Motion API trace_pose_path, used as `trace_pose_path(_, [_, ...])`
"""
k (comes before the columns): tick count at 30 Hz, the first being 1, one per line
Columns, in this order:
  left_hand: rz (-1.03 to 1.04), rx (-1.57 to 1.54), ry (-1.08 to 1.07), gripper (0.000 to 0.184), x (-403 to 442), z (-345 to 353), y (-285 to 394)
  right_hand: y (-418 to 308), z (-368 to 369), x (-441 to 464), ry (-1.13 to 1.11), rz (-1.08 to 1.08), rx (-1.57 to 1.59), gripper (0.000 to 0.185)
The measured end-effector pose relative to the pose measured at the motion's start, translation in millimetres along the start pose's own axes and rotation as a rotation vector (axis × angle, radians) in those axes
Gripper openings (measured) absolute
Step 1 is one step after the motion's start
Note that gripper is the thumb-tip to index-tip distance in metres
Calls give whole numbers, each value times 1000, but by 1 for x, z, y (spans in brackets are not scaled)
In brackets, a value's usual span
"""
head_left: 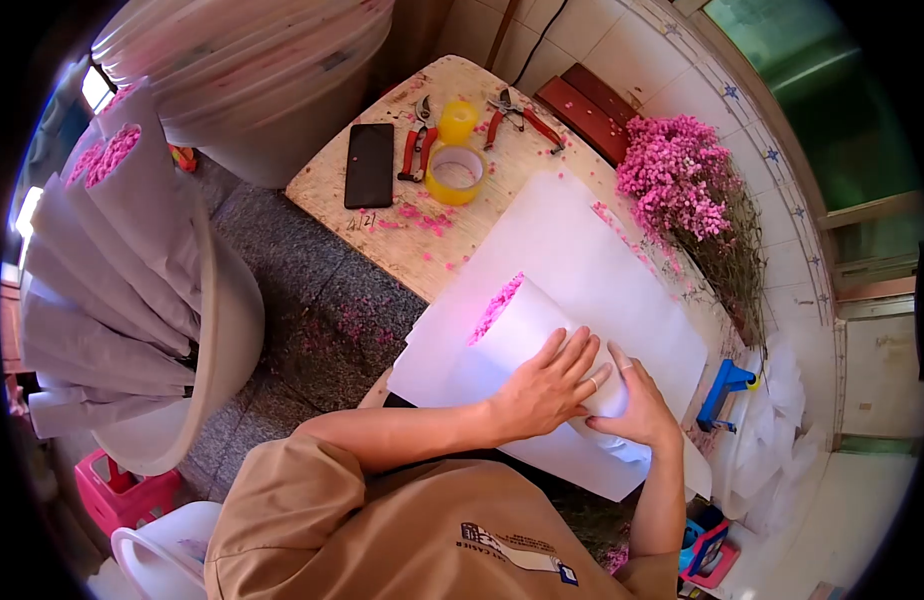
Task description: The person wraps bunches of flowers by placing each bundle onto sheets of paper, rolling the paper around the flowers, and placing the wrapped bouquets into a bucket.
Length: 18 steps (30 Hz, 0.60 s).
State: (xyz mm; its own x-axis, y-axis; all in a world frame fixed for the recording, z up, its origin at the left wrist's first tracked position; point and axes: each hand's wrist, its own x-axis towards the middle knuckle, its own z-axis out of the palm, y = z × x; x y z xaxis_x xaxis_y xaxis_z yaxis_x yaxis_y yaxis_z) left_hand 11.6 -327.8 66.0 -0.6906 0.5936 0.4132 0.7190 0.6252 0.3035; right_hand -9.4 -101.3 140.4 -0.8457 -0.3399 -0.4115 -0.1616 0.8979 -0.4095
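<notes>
A bunch of pink flowers rolled in white paper [527, 330] lies on a stack of white paper sheets [552, 235], its pink flower heads [498, 308] showing at the upper-left end. My left hand [550, 385] lies across the roll, fingers together and bent over its curve. At the narrow lower end, my right hand [637, 402] grips the roll, thumb and fingers on either side of it. The stems are hidden inside the paper and under my hands.
On the wooden table [412, 245] are a black phone [369, 165], red-handled pruners [418, 145], a second pair [522, 122] and yellow tape rolls [455, 173]. Unwrapped pink flowers [682, 180] lie right, near a blue tape dispenser [723, 392]. A white tub [232, 330] holds several wrapped bunches.
</notes>
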Motion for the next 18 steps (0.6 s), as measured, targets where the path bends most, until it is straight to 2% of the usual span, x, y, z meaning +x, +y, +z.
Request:
trace_pose_path(5, [22,-20,24,74,-5,8,-5,0,15,-1,97,-19,-99,121])
trace_pose_path(8, [20,-43,35,75,2,3,-10,-1,21,-4,225,-77,-197,116])
trace_pose_path(10, [41,-114,84,70,12,4,-19,-5,27,-8,476,-237,-173,99])
trace_pose_path(11, [63,-193,131,65,16,6,-22,-2,32,-5,477,-239,-171,99])
trace_pose_path(13, [64,-294,166,60,13,11,-27,6,43,1,602,-290,-30,73])
trace_pose_path(14, [61,-395,205,55,10,12,-30,9,44,0,612,-285,-31,73])
trace_pose_path(15, [51,-421,252,45,5,1,-29,8,44,1,664,-352,-97,64])
trace_pose_path(16, [56,-420,251,45,-9,0,-31,8,43,3,712,-419,-163,55])
trace_pose_path(18, [239,-325,224,38,-39,-1,-36,8,42,6,744,-449,-204,48])
